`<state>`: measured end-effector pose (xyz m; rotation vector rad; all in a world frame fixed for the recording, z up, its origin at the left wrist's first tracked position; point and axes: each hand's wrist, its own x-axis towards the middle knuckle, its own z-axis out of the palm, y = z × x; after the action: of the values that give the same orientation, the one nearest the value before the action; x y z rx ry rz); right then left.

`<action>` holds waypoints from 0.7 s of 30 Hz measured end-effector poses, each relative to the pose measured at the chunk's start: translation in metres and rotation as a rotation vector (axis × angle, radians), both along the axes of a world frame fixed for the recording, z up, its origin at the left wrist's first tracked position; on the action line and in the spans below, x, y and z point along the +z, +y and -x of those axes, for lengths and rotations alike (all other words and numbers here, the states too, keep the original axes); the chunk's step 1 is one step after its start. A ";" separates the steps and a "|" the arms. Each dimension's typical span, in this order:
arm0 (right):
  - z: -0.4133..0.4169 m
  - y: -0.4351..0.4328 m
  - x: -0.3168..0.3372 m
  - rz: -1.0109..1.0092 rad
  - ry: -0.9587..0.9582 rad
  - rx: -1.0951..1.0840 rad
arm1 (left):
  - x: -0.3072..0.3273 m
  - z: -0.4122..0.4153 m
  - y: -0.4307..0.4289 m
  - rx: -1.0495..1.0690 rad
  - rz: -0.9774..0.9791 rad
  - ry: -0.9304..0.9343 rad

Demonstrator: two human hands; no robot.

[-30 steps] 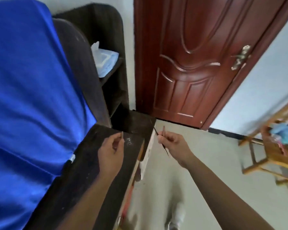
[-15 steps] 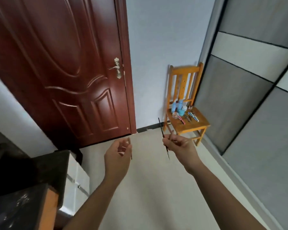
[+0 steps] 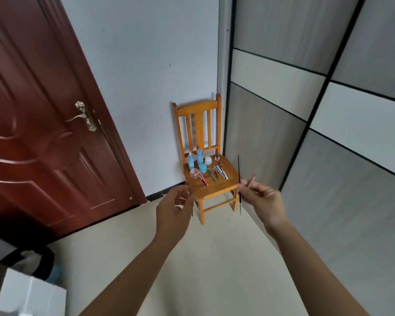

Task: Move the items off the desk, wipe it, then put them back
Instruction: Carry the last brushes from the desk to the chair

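1. Pinches a thin black brush (image 3: 239,167) and a pink stick (image 3: 252,180) in the right hand (image 3: 263,201), fingers clenched round both, upright, just near-right of the wooden chair (image 3: 214,189)
2. Curls the left hand (image 3: 173,210) round what seems a short dark stick (image 3: 192,210), near-left of the seat
3. Shows blue bottles (image 3: 199,156), jars (image 3: 194,172) and pens (image 3: 219,171) already parked on the far seat
4. Suggests clearing is well along; leaves setting these sticks down, wiping the desk (out of view) and bringing everything back
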<state>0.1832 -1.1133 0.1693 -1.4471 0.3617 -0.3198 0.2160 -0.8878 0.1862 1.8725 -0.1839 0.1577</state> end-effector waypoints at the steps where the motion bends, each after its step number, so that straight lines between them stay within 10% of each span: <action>1: -0.011 -0.008 -0.001 0.004 -0.002 -0.004 | -0.003 -0.012 -0.007 0.002 -0.007 0.004; 21: -0.400 -0.155 -0.004 0.149 0.068 0.030 | -0.021 -0.409 -0.153 0.092 -0.017 0.082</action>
<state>0.5834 -1.2682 0.1655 -1.6114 0.3763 -0.2784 0.6249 -1.0412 0.1650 1.9020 -0.0427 0.1429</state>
